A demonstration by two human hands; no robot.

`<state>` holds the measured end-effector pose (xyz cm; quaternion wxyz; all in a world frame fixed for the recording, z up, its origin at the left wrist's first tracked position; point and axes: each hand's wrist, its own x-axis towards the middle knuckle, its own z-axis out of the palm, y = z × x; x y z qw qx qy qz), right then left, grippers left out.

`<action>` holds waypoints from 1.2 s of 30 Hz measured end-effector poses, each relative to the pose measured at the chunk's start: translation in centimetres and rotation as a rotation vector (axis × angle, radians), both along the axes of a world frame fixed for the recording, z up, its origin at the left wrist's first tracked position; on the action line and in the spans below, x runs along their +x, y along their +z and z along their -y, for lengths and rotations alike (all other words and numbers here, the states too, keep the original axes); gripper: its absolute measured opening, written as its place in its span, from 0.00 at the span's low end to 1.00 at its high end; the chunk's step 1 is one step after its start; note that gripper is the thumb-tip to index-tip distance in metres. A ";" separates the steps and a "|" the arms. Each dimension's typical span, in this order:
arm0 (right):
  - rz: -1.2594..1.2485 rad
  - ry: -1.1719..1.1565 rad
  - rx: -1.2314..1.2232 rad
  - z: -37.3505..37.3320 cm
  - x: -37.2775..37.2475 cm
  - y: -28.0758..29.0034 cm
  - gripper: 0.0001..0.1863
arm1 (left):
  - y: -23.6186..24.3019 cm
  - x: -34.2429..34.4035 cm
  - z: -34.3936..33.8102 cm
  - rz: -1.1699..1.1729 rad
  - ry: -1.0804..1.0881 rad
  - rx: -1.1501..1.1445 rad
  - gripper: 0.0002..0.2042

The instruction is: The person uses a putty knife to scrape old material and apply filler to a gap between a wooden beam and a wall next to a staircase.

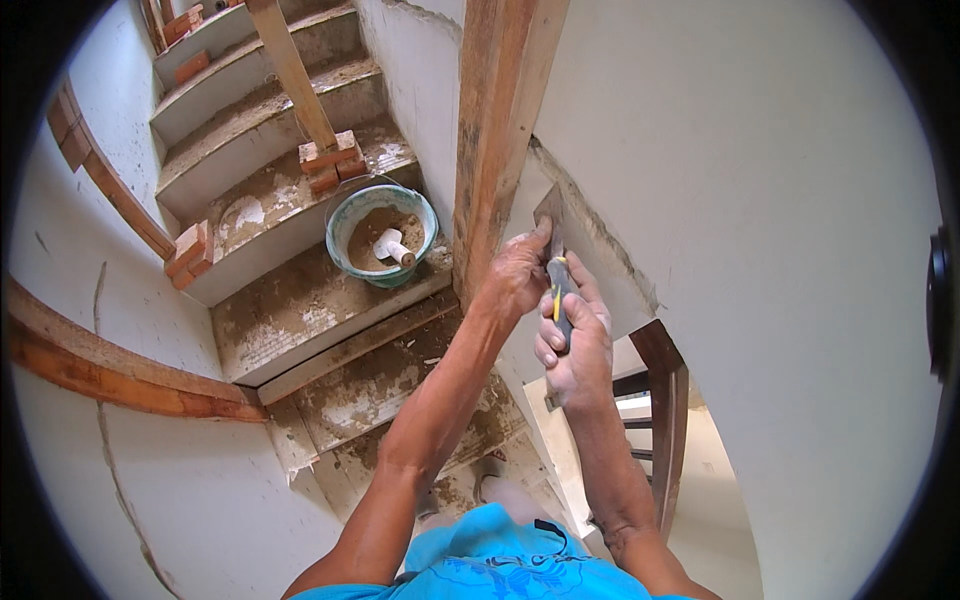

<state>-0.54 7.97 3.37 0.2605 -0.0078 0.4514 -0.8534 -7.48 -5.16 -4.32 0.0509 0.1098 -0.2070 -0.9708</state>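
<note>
Right hand [578, 345] clamps the putty knife [558, 268] by its handle [557, 292], probably the surest hold on this light, stiff tool at the pale wall [608, 280], while the left hand [518, 272], closure unclear, meets the blade [549, 206].

Bucket [376, 279] on stair [300, 320], trowel [389, 244] inside, scraper [557, 272] to right

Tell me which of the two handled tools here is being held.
The flat-bladed tool with the dark grey-and-yellow handle, which sits in the right hand. The other, a pale tool, rests untouched inside the bucket.
</note>
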 end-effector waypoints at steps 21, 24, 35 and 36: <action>-0.037 0.051 0.099 2.3 -1.8 0.9 0.30 | 0.4 -2.1 1.3 0.093 0.133 0.011 0.12; -0.005 0.021 0.107 1.8 -1.1 1.0 0.29 | 1.1 -1.3 -0.1 0.069 0.121 0.043 0.12; 0.028 0.019 0.148 3.0 -3.0 1.5 0.25 | 1.4 -2.9 0.8 0.109 0.201 0.082 0.11; 0.046 0.017 0.143 3.5 -3.5 1.8 0.24 | 2.1 -2.9 1.3 0.134 0.208 0.107 0.12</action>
